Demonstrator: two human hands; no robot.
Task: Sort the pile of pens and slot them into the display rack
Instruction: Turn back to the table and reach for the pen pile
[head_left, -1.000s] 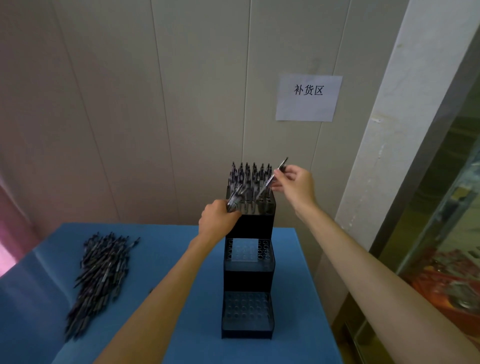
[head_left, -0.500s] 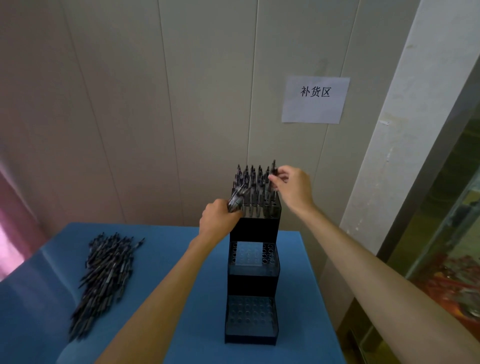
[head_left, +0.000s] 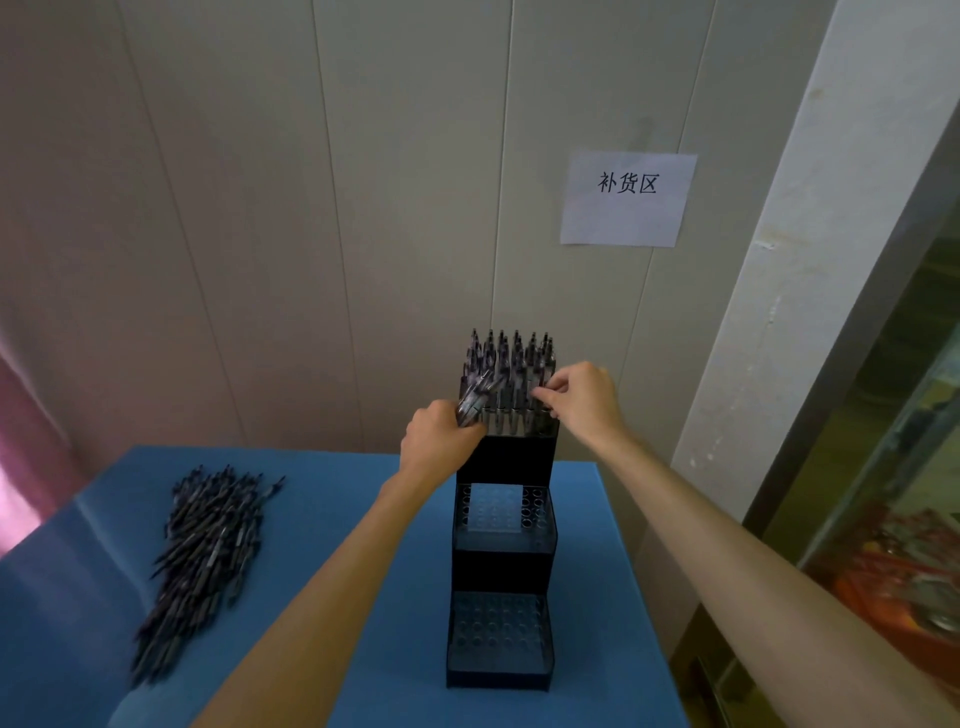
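Note:
A black three-tier display rack (head_left: 501, 460) stands on the blue table (head_left: 337, 525). Its top tier holds several upright dark pens (head_left: 511, 358); the middle and bottom tiers show bare holes. My left hand (head_left: 439, 441) is at the top tier's left front corner, shut on a small bunch of pens (head_left: 475, 395) that point up and right. My right hand (head_left: 584, 400) is at the top tier's right front corner, its fingertips pinching a pen (head_left: 543, 397) that stands in the front row. A big pile of dark pens (head_left: 205, 561) lies at the table's left.
A panelled wall rises right behind the rack, with a paper sign (head_left: 627, 198) on it. A white pillar (head_left: 779, 312) and a glass-fronted cabinet (head_left: 893, 519) stand to the right, beyond the table's right edge.
My right hand brought a tilted pen from above the top tier's right side, turned it upright and pushed it down into the front row. The left hand stayed put with its bunch.

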